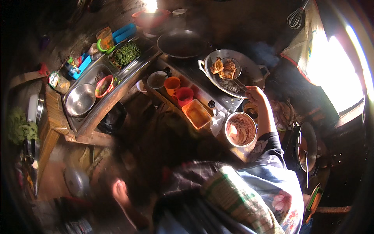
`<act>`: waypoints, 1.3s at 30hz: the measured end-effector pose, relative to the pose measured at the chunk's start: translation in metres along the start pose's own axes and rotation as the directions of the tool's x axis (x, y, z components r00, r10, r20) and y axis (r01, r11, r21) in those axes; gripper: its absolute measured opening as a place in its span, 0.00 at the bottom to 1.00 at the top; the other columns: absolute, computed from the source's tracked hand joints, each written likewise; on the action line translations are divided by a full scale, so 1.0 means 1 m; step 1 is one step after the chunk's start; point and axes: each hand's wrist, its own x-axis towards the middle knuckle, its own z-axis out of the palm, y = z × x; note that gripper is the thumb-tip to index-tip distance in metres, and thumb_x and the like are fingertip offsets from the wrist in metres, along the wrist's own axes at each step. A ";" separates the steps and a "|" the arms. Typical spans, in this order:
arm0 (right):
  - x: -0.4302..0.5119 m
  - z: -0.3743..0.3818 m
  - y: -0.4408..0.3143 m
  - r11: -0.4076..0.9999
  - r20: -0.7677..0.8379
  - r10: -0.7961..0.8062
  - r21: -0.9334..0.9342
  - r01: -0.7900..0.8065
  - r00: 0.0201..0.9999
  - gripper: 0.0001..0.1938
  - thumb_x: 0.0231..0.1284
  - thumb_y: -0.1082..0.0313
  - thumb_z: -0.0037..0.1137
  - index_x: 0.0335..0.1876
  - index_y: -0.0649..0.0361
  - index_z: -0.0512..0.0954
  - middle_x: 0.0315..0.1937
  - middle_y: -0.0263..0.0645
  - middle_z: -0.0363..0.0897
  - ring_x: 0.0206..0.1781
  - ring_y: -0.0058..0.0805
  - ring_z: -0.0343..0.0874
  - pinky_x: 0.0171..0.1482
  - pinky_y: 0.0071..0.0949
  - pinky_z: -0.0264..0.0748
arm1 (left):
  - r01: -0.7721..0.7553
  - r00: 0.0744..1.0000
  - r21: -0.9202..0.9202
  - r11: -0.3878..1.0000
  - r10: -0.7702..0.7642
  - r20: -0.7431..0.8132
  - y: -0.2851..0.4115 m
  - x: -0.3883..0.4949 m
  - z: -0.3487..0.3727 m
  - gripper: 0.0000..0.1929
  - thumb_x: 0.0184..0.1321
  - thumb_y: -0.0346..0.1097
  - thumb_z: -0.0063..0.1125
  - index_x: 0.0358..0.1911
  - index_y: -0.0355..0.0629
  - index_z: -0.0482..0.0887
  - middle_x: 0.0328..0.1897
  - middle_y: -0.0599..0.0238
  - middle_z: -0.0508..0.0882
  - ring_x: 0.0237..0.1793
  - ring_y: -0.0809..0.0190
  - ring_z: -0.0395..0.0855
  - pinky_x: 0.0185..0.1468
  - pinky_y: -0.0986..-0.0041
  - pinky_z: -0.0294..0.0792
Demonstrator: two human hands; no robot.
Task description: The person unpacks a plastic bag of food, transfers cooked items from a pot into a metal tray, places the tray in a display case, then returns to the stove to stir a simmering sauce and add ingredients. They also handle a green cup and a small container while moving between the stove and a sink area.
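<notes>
At the stove, my right hand (254,95) grips the handle of a round wire skimmer (240,84). The skimmer is over a wide metal wok (252,62) with two side handles. Browned fried pieces (228,68) lie in the skimmer and at its left edge. Dark oil shows in the wok's lower part. Below my right forearm stands a metal pot (247,117) smeared inside with reddish-brown paste, a pale utensil in it. My left hand (119,188) hangs low on the left, away from the stove, blurred, fingers partly curled; nothing shows in it.
An orange cup (171,84), a red mug (184,96) and an orange rectangular container (197,114) line the stove's front edge. Behind them sits a dark pan (181,44). Leftward, a metal sink (100,69) holds a steel bowl (80,100) and a red basket (104,86). Chopped greens (126,54) fill a tray.
</notes>
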 end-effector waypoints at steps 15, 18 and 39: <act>0.036 0.125 0.017 0.793 0.295 -0.243 -0.489 0.364 0.924 0.14 0.52 0.74 0.43 0.46 0.65 0.70 0.18 0.32 0.71 0.15 0.19 0.65 0.15 0.20 0.63 | -0.373 0.919 0.395 0.840 0.392 0.034 0.012 -0.001 0.018 0.10 0.57 0.35 0.52 0.39 0.40 0.78 0.38 0.62 0.81 0.40 0.66 0.79 0.44 0.76 0.69; 0.050 0.167 0.010 0.869 0.355 -0.168 -0.386 0.308 0.920 0.14 0.52 0.75 0.43 0.46 0.66 0.70 0.19 0.33 0.71 0.15 0.18 0.65 0.15 0.19 0.63 | -0.142 0.984 0.311 0.940 0.168 -0.055 0.016 -0.016 0.027 0.10 0.55 0.35 0.54 0.40 0.42 0.78 0.37 0.61 0.82 0.39 0.66 0.80 0.44 0.75 0.70; 0.028 0.000 -0.008 0.868 0.323 0.014 0.467 -0.172 0.946 0.14 0.52 0.78 0.43 0.45 0.74 0.69 0.25 0.40 0.73 0.18 0.14 0.65 0.14 0.10 0.62 | -0.116 0.993 0.035 0.993 0.117 -0.032 -0.041 -0.008 0.012 0.09 0.56 0.31 0.49 0.38 0.35 0.77 0.33 0.64 0.80 0.34 0.67 0.77 0.41 0.78 0.69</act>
